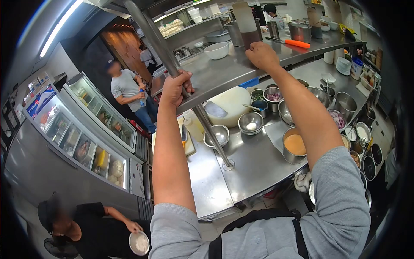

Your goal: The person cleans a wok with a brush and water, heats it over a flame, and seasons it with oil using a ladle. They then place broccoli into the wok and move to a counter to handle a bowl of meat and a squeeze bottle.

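Head view: the metal post [151,34] passes through the left grip [175,88].

Right hand [261,57] hiding tall bottle [246,23] at its foot, right forearm [298,93] covering part of steel bowl [284,113], black-shirted person [97,231] being cut off below

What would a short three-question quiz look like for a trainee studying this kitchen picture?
1. Which of the camera wearer's hands is wrapped around the metal post?
2. True or false: the orange handle lies on the lower counter.
3. In the picture, what colour is the mixture in the steel pot just left of the wearer's right forearm?
A) White
B) Orange
C) Green

Key:
1. The left hand.
2. False; it lies on the raised steel shelf.
3. B.
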{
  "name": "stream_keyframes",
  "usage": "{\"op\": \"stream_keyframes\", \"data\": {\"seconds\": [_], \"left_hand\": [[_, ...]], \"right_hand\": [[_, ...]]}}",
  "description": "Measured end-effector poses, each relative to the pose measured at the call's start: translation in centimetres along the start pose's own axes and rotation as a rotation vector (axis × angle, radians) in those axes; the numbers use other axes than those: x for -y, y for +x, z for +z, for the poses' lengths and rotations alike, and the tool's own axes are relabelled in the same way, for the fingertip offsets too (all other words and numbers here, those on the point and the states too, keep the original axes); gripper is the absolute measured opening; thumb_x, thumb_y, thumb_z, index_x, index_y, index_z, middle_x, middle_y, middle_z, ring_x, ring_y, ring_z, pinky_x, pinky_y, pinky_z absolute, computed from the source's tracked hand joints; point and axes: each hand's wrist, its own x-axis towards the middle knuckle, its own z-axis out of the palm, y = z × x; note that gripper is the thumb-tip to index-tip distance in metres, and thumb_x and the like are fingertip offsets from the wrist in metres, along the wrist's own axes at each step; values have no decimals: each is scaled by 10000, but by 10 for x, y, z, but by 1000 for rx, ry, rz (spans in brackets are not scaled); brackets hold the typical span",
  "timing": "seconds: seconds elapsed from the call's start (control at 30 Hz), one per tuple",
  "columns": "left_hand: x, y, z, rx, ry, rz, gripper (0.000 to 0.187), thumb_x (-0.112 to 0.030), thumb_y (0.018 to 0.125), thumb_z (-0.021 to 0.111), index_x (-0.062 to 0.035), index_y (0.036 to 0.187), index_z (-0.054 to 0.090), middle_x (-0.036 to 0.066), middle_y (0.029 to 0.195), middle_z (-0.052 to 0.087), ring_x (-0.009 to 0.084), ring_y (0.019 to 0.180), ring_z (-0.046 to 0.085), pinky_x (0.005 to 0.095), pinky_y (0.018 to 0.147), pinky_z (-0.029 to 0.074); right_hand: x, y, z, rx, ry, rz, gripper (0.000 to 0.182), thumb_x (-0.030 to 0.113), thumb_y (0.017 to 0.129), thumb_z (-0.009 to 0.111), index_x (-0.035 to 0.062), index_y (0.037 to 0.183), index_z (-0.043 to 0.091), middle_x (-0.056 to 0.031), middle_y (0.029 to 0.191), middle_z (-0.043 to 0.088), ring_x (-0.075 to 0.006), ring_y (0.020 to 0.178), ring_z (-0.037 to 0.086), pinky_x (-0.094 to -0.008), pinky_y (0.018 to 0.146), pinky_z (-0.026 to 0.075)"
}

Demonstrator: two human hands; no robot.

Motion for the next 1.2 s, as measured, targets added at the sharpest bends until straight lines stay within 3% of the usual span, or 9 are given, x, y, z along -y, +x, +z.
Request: {"op": "stream_keyframes", "data": {"seconds": [0.5,0.57,1.2], "left_hand": [[1,0,1,-28,-20,7,191,-126,792,704,-57,763,528,17,552,461,143,443,485,331,509,477],[0,0,0,-13,13,0,180,-129,822,674,-91,816,498,6,566,450,152,471,487,336,545,467],[0,0,0,-2,-7,10,177,-124,809,681,-75,816,511,10,567,450,156,473,487,339,537,474]], "right_hand": [[1,0,-2,29,-15,16,321,288,803,486,86,968,672,-141,1052,662,-340,1001,616,-450,878,487],[-1,0,0,16,-13,13,320,290,801,485,88,964,672,-141,1048,663,-340,999,616,-449,876,488],[-3,1,0,25,-27,-1,330,288,807,470,81,973,667,-139,1076,653,-336,1018,608,-462,877,484]]}}
